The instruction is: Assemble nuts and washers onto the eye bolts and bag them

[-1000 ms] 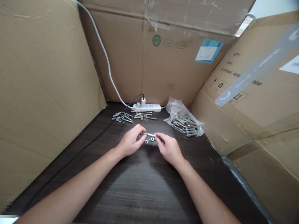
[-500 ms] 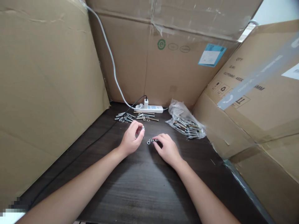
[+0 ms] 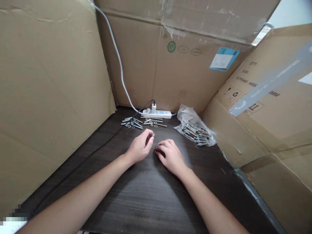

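My left hand is closed in a pinch above the table. A small silvery bolt end sticks out past its fingertips, and the rest of the bolt is hidden by the fingers. To its right, my right hand rests low over the tabletop with curled fingers. Its thumb and fingertips are at a metal washer, which they mostly cover. Loose bolts and several washers lie beyond my left hand. Another group of longer bolts with rings lies beside them.
A clear plastic bag of metal bolts lies at the back right. Behind the loose bolts is a white power strip with a plug. A black cable runs across the dark table. Cardboard boxes wall in three sides.
My right hand's fingers have closed over the washers, which lay in plain sight before. My left hand has shifted slightly right and turned, still pinching the bolt. The view has shifted a little.
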Tool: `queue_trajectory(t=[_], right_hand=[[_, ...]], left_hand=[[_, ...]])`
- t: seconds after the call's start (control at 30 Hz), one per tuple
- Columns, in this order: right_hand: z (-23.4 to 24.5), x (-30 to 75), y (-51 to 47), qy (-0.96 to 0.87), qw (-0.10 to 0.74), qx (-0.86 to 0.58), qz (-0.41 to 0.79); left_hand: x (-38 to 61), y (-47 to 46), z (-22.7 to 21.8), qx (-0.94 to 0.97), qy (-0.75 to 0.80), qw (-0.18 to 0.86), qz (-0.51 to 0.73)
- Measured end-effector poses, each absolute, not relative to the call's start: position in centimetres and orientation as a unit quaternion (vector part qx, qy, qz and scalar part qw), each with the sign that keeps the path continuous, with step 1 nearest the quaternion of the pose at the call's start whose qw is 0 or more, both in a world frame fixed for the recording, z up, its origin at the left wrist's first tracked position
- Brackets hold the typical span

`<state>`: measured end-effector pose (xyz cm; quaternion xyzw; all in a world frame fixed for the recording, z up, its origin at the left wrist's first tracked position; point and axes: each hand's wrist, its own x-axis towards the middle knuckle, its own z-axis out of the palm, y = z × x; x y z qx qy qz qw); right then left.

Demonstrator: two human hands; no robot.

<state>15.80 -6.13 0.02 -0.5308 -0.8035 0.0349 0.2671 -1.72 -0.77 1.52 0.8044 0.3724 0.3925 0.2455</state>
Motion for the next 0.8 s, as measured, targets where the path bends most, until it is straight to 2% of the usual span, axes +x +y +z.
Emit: queue_trajectory(t=[0.13,0.43,0.8], right_hand=[[0.1,15.9,-6.0,-0.795,0.3,-0.525,0.047],[0.6,16.4,-6.3,-0.688,0.453,-0.559,0.095],[1.1,15.8,-7.1,-0.695,0.453,-0.548,0.106]], left_hand=[[-1.6,-0.9,1.5,0.824,0.359,0.249,0.361],[-1.5,-1.3,2.1,0.869,0.311,0.257,0.287],[-1.4,-1.6,1.9,0.858,0.301,0.312,0.275]])
